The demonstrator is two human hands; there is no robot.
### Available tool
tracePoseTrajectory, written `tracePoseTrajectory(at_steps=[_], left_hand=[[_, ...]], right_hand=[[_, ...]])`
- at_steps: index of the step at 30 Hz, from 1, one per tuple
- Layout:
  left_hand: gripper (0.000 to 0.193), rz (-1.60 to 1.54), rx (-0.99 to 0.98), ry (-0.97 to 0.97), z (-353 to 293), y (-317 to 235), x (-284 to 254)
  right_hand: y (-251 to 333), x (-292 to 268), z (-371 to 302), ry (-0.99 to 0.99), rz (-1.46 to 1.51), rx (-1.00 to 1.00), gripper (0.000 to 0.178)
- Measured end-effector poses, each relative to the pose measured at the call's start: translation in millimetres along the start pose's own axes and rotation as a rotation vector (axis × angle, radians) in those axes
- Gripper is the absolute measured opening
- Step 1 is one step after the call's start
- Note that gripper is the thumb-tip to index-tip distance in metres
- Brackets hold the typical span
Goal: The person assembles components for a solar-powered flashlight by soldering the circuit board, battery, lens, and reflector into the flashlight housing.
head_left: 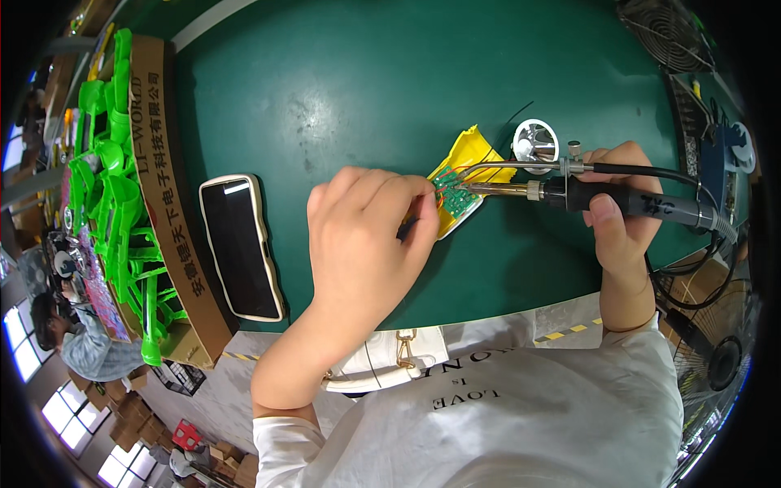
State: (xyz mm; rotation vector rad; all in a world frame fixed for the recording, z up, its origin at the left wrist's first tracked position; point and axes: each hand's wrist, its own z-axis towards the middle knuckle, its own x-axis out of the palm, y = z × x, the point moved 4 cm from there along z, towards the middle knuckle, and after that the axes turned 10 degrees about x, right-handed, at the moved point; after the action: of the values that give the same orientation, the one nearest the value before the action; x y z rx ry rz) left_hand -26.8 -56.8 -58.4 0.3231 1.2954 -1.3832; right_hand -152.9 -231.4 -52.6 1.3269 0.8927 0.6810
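My right hand (pixel 620 220) is closed round the dark handle of a soldering iron (pixel 606 199), which has a thin metal solder-feed tube (pixel 488 166) clamped above its barrel. The iron's tip and the tube's end meet over a small green circuit board (pixel 462 203). That board lies in a yellow plastic shell (pixel 468 150). At its left edge, the thumb and index finger of my left hand (pixel 362 236) are pinched together beside thin red-orange wires (pixel 442 195); what sits between the fingertips is hidden. Touching or close to the shell's right side is a round white-rimmed reflector (pixel 535 142).
A phone in a pale case (pixel 242 248) lies left on the green table (pixel 366 81). Beyond it stands a cardboard box (pixel 175 195) of bright green plastic parts (pixel 118 195). Cables (pixel 716 281) and a fan (pixel 722 362) are at right. Another person (pixel 93 346) sits far left.
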Motion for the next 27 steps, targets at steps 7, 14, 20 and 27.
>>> tracePoseTrajectory(at_steps=[7,14,20,27], left_hand=[[0.006,0.022,-0.034,0.018,0.3,0.3,0.5],[0.006,0.049,-0.028,-0.004,1.1,-0.9,0.4],[0.006,0.041,-0.031,-0.012,0.9,1.0,1.1],[0.006,0.041,-0.032,-0.009,1.0,0.4,1.1]], right_hand=[[-0.9,1.8,1.7,0.002,0.010,-0.015,0.017],[-3.0,3.7,2.5,0.026,0.025,-0.013,0.017],[-1.0,4.0,2.6,0.019,-0.008,-0.005,0.017],[-1.0,3.5,0.0,0.016,-0.024,0.004,0.018]])
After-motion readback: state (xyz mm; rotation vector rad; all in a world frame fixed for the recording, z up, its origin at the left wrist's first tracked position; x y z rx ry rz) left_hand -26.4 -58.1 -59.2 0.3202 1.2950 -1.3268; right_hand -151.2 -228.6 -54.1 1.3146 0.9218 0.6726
